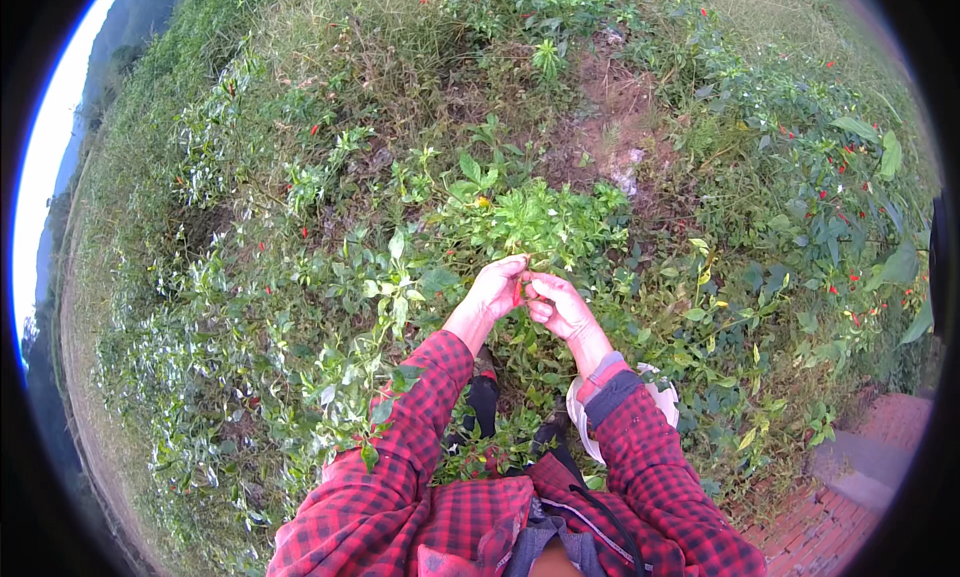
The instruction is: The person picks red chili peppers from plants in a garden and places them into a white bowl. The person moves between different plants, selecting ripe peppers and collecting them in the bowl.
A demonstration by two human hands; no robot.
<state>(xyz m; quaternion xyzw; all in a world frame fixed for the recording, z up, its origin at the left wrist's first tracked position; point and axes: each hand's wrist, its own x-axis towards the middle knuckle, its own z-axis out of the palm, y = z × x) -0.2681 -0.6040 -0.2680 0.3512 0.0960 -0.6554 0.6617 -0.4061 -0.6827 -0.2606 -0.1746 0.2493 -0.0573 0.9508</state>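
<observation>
My left hand (pixel 495 288) and my right hand (pixel 559 304) meet in front of me over a chili plant. Between them hangs a small red chili pepper (pixel 517 292), held in the bent fingers of my left hand. The thumb and forefinger of my right hand pinch at its upper end, its other fingers curled. Fingers hide part of the pepper, and whether it is still on a stem cannot be made out. Just beyond the fingertips grows a bright green leafy clump (pixel 547 220). A white container (pixel 666 400) stands low by my right forearm, partly covered by the sleeve.
Chili plants with red pods (pixel 844 217) spread to the right, and more leafy plants (pixel 225 344) crowd the left. Beyond the clump lies a patch of bare soil (pixel 611 100). My boots (pixel 484 397) stand among stems. Red brickwork (pixel 817 528) lies at the lower right.
</observation>
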